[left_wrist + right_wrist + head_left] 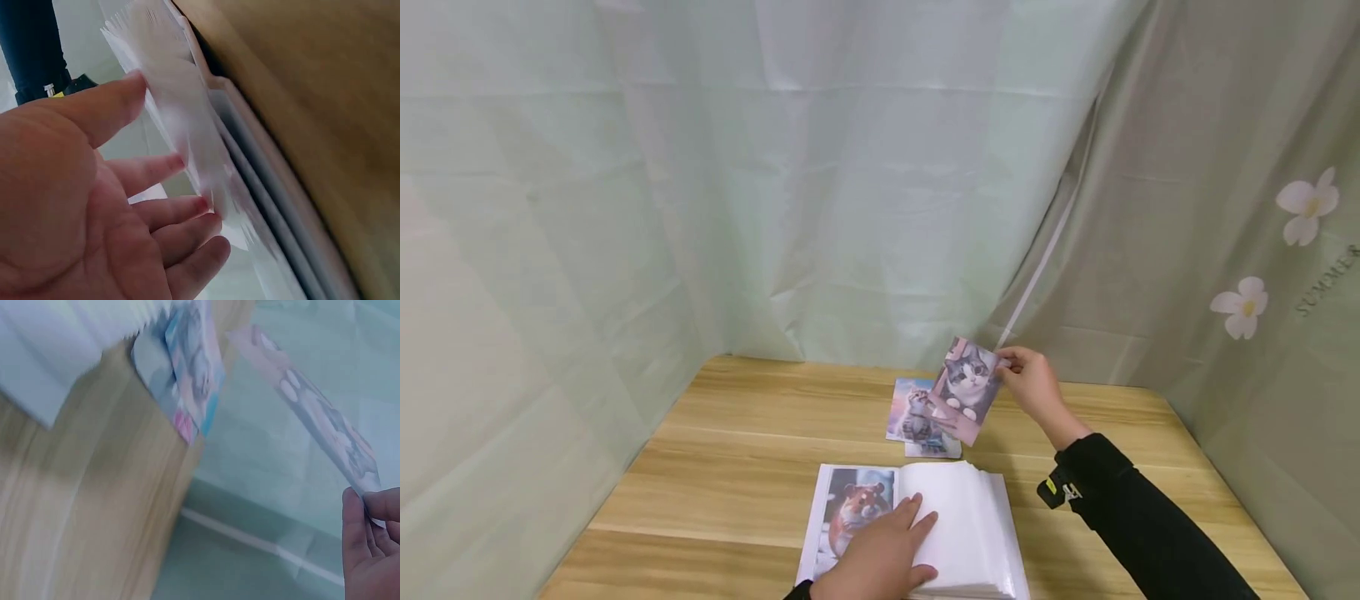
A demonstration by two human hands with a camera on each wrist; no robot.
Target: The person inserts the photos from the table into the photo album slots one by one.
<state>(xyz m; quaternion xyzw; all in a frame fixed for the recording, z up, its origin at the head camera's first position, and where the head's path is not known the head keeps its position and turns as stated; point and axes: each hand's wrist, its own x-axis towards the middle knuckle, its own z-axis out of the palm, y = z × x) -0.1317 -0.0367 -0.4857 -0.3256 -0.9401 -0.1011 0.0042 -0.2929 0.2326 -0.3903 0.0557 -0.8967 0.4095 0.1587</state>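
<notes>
My right hand pinches the upper right corner of a cat picture card between thumb and fingers, lifted over the back of the table. In the right wrist view this picture card appears nearly edge-on. Below it on the table, two other picture cards lie overlapping. Spread fingers of my left hand rest across the inner fold of an open photo album. On the album's left page is a hamster picture, partly covered by that hand; the right page is blank white.
The wooden table ends at pale green curtains behind and on both sides. The right curtain carries printed white flowers. A stack of album sleeves shows edge-on in the left wrist view.
</notes>
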